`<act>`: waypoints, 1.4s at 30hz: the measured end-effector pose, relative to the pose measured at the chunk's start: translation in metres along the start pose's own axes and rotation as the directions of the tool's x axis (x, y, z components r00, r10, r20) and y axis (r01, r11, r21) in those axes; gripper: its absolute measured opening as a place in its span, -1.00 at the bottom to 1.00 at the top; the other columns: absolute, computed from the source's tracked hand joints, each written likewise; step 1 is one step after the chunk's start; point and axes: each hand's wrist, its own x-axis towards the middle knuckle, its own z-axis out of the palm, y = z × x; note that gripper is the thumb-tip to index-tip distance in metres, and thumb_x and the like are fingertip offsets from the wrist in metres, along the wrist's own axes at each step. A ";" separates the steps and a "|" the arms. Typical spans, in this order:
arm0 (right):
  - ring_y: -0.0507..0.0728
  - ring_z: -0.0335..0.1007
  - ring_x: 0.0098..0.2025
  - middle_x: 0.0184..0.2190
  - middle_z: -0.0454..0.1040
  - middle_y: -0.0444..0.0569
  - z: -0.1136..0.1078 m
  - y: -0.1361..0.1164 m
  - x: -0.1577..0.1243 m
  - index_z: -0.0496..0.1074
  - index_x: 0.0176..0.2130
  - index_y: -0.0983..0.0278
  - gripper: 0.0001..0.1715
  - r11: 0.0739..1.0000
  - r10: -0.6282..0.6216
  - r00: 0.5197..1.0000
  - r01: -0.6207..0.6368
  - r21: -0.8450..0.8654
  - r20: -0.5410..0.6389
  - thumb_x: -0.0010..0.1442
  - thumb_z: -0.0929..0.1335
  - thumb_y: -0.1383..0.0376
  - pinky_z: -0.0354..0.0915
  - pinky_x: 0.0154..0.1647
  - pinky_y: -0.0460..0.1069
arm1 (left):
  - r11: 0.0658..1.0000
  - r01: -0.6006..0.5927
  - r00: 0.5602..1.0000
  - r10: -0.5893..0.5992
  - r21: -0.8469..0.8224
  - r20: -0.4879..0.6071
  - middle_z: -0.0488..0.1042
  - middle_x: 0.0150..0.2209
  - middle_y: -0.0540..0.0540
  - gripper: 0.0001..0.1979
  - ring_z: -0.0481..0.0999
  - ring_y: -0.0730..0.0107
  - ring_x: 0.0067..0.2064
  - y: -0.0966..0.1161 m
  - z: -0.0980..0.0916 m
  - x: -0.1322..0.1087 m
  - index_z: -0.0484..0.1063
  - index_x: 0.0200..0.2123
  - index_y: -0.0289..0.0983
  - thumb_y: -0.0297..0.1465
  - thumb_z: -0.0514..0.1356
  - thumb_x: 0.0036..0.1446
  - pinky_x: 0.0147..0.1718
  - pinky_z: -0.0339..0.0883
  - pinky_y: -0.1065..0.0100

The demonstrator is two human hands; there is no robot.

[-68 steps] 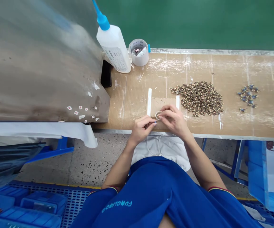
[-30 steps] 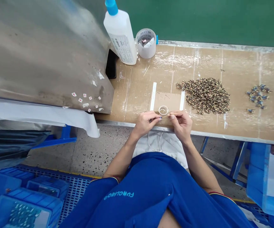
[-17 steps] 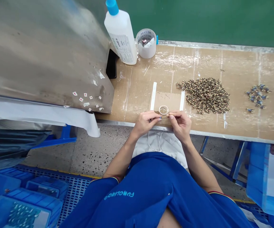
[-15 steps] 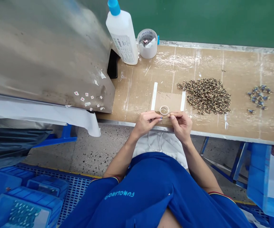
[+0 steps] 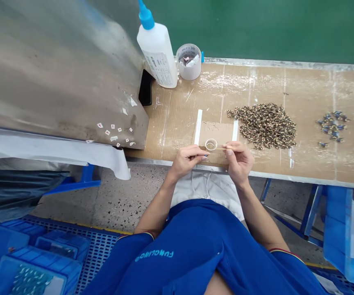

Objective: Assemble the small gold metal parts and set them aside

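My left hand [image 5: 187, 162] is closed in a pinch on a tiny blue piece [image 5: 207, 155], mostly hidden by the fingertips. Between the closed fingers of my right hand [image 5: 240, 163] is a thin wooden toothpick [image 5: 220, 149], its tip pointing left, above and apart from the left fingertips. Just beyond the hands, a small round clear dish [image 5: 211, 144] with a white rim sits at the near end of a cardboard patch [image 5: 216, 130]. White tape strips [image 5: 198, 126] run along both sides of the patch.
A heap of small dark-and-gold pieces [image 5: 266, 126] lies to the right, with several blue-and-dark pieces [image 5: 333, 125] farther right. At the back left stand a white bottle [image 5: 160, 57] with a blue nozzle and a tape roll [image 5: 189, 71] holding scraps. A metal panel [image 5: 72, 82] borders the left.
My right hand has moved slightly right, drawing the toothpick away from the left fingertips. My left hand stays nearly in place with the blue piece. The view has shifted slightly.
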 end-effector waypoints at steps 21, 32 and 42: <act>0.10 0.31 -0.43 -0.38 0.42 -0.04 -0.082 -0.006 -0.001 0.48 -0.20 0.25 -0.76 0.685 0.026 0.984 -0.147 -0.713 -0.178 0.32 0.29 0.18 0.29 -0.43 0.00 | 0.983 0.048 0.994 -0.064 -0.175 -0.086 0.54 -0.46 -0.08 -0.85 0.47 0.45 -0.43 -0.004 -0.006 0.002 0.69 -0.32 -0.23 -0.28 0.36 0.16 -0.46 0.31 0.42; 0.23 0.49 -0.27 -0.32 0.57 0.07 -0.093 -0.007 0.020 0.53 -0.27 0.22 -0.70 0.520 0.186 0.980 -0.032 -0.853 0.076 0.31 0.25 0.21 0.34 -0.24 0.08 | 0.988 0.066 0.995 -0.076 -0.137 -0.070 0.54 -0.46 -0.08 -0.83 0.44 0.44 -0.43 -0.001 -0.006 0.000 0.67 -0.32 -0.24 -0.28 0.33 0.20 -0.47 0.26 0.40; 0.21 0.45 -0.43 -0.45 0.55 0.02 -0.103 -0.013 0.019 0.44 -0.30 0.22 -0.85 0.484 0.392 0.920 -0.177 -0.857 0.031 0.21 0.33 0.19 0.31 -0.33 0.07 | 0.987 0.074 0.992 -0.088 -0.144 -0.090 0.56 -0.41 -0.09 -0.82 0.47 0.43 -0.40 -0.003 -0.004 -0.002 0.65 -0.33 -0.27 -0.27 0.33 0.19 -0.43 0.30 0.40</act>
